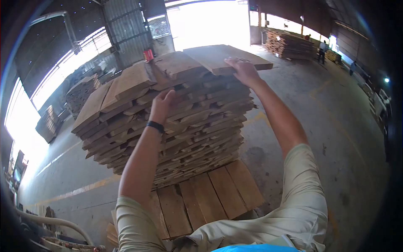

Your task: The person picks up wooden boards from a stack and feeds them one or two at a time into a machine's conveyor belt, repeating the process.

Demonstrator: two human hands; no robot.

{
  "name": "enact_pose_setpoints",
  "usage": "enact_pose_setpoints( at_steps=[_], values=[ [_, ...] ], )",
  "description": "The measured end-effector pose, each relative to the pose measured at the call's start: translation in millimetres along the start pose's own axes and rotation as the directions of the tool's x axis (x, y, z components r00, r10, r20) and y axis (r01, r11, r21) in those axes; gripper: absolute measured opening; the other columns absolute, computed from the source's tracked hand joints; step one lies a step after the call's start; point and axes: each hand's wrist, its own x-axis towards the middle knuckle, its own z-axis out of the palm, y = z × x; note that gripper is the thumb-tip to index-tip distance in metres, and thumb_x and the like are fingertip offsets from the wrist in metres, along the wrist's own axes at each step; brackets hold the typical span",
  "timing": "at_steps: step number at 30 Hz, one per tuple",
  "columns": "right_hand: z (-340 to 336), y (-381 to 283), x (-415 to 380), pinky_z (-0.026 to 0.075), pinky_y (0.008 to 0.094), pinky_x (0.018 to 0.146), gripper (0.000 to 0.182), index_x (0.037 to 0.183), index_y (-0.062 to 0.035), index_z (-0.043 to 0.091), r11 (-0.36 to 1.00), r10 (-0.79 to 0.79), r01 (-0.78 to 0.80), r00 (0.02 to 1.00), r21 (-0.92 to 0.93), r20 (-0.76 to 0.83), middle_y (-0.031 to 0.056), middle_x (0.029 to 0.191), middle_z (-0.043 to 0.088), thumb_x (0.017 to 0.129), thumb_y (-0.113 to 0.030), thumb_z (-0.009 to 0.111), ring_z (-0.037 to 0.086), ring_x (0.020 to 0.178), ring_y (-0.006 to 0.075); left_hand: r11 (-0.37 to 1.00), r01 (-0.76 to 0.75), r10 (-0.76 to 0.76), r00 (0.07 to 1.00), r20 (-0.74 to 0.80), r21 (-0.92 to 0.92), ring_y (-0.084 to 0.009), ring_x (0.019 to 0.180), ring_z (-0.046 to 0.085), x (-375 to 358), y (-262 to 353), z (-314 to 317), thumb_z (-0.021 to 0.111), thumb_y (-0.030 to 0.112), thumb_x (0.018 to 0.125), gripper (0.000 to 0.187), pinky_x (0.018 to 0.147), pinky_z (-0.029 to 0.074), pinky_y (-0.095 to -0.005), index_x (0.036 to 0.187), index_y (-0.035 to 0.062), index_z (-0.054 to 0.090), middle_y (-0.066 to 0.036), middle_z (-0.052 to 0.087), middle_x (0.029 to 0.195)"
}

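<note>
A tall stack of rough wooden planks (184,122) stands in front of me, its ends uneven. Across its top right lies a wide plank (226,56), and my right hand (243,70) grips the near edge of it, fingers over the upper face. My left hand (163,103), with a black band on the wrist, hovers by the stack's near face, left of that plank. Its fingers look apart and hold nothing; some are blurred. Beside the wide plank is another top plank (176,65). A small red object (148,55) rests at the stack's far edge.
Close to my body, below the tall stack, lies a low layer of planks (205,197). More lumber stacks (289,44) stand at the back right, near a standing person (322,51). A curved hose (58,222) runs at lower left. Yellow lines mark the concrete floor (294,101).
</note>
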Motion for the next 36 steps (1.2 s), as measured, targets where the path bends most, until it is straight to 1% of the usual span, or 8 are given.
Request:
enact_pose_setpoints(
  at_steps=[7, 10, 14, 18, 22, 26, 33, 36],
  values=[
    [-68, -84, -30, 0.049, 0.046, 0.105, 0.05, 0.134, -0.0123, 0.058, 0.998, 0.048, -0.046, 0.998, -0.053, 0.033, 0.0131, 0.138, 0.059, 0.085, -0.006, 0.066, 0.056, 0.128, 0.0344, 0.7, 0.391, -0.219, 0.914, 0.34, -0.598, -0.0366, 0.12, 0.058, -21, -3, 80, 0.056, 0.041, 0.1, 0.06, 0.097, 0.052, -0.0503, 0.142, 0.0002, 0.042, -0.02, 0.054, 0.137],
    [-99, -136, -71, 0.049, 0.0468, 0.104, 0.048, 0.133, -0.0107, 0.059, 0.989, 0.034, -0.034, 0.999, -0.143, -0.002, 0.0153, 0.139, 0.058, 0.086, -0.004, 0.063, 0.056, 0.127, 0.0362, 0.57, 0.464, 0.028, 0.814, 0.581, -0.678, -0.0361, 0.12, 0.057, -40, 21, 89, 0.057, 0.042, 0.099, 0.06, 0.098, 0.051, -0.0507, 0.141, 0.0013, 0.043, -0.02, 0.055, 0.135],
    [-121, -193, -130, 0.052, 0.0476, 0.095, 0.06, 0.131, -0.0091, 0.06, 0.983, -0.02, -0.005, 0.991, -0.183, -0.13, 0.0148, 0.135, 0.059, 0.072, -0.001, 0.067, 0.058, 0.121, 0.0365, 0.599, 0.442, -0.051, 0.853, 0.519, -0.668, -0.0323, 0.118, 0.059, -79, 22, 85, 0.059, 0.03, 0.096, 0.053, 0.1, 0.05, -0.0471, 0.139, 0.0019, 0.045, -0.018, 0.056, 0.133],
    [-144, -258, -185, 0.053, 0.0466, 0.093, 0.049, 0.129, -0.0108, 0.063, 0.988, 0.094, -0.101, 0.994, -0.121, -0.06, 0.014, 0.135, 0.058, 0.08, -0.006, 0.061, 0.059, 0.117, 0.034, 0.622, 0.521, -0.138, 0.808, 0.573, -0.584, -0.0285, 0.117, 0.059, -147, 8, 64, 0.06, 0.017, 0.089, 0.053, 0.1, 0.05, -0.0439, 0.138, 0.0014, 0.046, -0.015, 0.057, 0.13],
    [-159, -330, -241, 0.051, 0.0445, 0.093, 0.053, 0.127, -0.0124, 0.065, 0.978, 0.161, -0.164, 0.986, -0.131, -0.032, 0.0102, 0.135, 0.057, 0.075, -0.009, 0.064, 0.057, 0.116, 0.0298, 0.685, 0.484, -0.128, 0.816, 0.564, -0.544, -0.0269, 0.118, 0.058, -221, -14, 38, 0.062, 0.014, 0.086, 0.058, 0.1, 0.05, -0.0431, 0.14, 0.0016, 0.045, -0.013, 0.057, 0.13],
    [-180, -405, -285, 0.049, 0.0451, 0.095, 0.051, 0.124, -0.0119, 0.067, 0.975, 0.188, -0.188, 0.982, -0.12, -0.005, 0.0087, 0.133, 0.059, 0.072, -0.011, 0.067, 0.058, 0.117, 0.0297, 0.604, 0.593, -0.226, 0.768, 0.599, -0.533, -0.0249, 0.119, 0.058, -299, -36, 4, 0.063, 0.013, 0.086, 0.06, 0.101, 0.05, -0.0413, 0.141, 0.0019, 0.044, -0.012, 0.057, 0.131],
    [-213, -497, -339, 0.041, 0.0472, 0.107, 0.062, 0.134, -0.0132, 0.059, 0.974, 0.185, -0.212, 0.949, 0.079, 0.255, 0.0091, 0.14, 0.051, 0.074, -0.014, 0.071, 0.049, 0.127, 0.0299, 0.539, 0.616, -0.328, 0.781, 0.531, -0.574, -0.0216, 0.117, 0.059, -425, -44, -54, 0.066, 0.014, 0.085, 0.061, 0.1, 0.049, -0.0369, 0.14, 0.0014, 0.045, -0.011, 0.059, 0.13],
    [-242, -522, -341, 0.034, 0.0498, 0.112, 0.071, 0.138, -0.0131, 0.055, 0.921, 0.046, -0.2, 0.907, 0.335, 0.418, 0.0097, 0.146, 0.046, 0.072, -0.024, 0.079, 0.043, 0.134, 0.0304, 0.582, 0.529, -0.332, 0.848, 0.413, -0.617, -0.0222, 0.117, 0.06, -479, -44, -79, 0.066, 0.013, 0.084, 0.06, 0.099, 0.05, -0.0375, 0.14, 0.001, 0.046, -0.012, 0.06, 0.13]
  ],
)
